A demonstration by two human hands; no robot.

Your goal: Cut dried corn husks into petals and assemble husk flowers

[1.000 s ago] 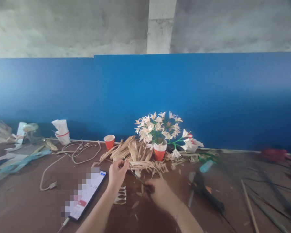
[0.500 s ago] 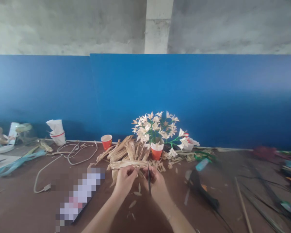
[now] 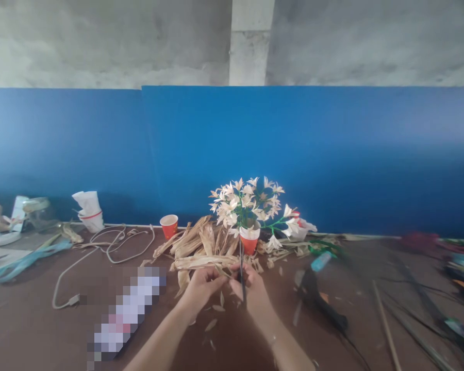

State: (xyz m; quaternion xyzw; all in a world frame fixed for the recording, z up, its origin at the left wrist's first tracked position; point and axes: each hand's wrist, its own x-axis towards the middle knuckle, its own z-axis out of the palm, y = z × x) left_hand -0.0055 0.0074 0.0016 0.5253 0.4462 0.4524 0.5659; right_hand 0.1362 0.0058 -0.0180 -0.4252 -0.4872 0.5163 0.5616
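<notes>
My left hand (image 3: 201,286) is closed, pinching a small strip of dried husk (image 3: 221,272) in front of me. My right hand (image 3: 254,288) is wrapped round a pair of dark scissors (image 3: 241,260) whose blades point up and away, right beside the strip. The two hands nearly touch above the brown table (image 3: 46,330). Just beyond them lies a pile of dried corn husks (image 3: 201,245). Small husk offcuts (image 3: 212,323) lie on the table under my hands.
An orange cup holding white handmade flowers (image 3: 251,206) stands behind the husks, another orange cup (image 3: 169,225) to its left. A phone (image 3: 126,314) lies at the left, a white cable (image 3: 112,247) beyond it. A black glue gun (image 3: 320,301) lies at the right, a thin stick (image 3: 386,330) further right.
My two hands came together at the centre. The right hand lifted the scissors from lying low on the table to blades pointing up. The left hand moved right with the husk strip.
</notes>
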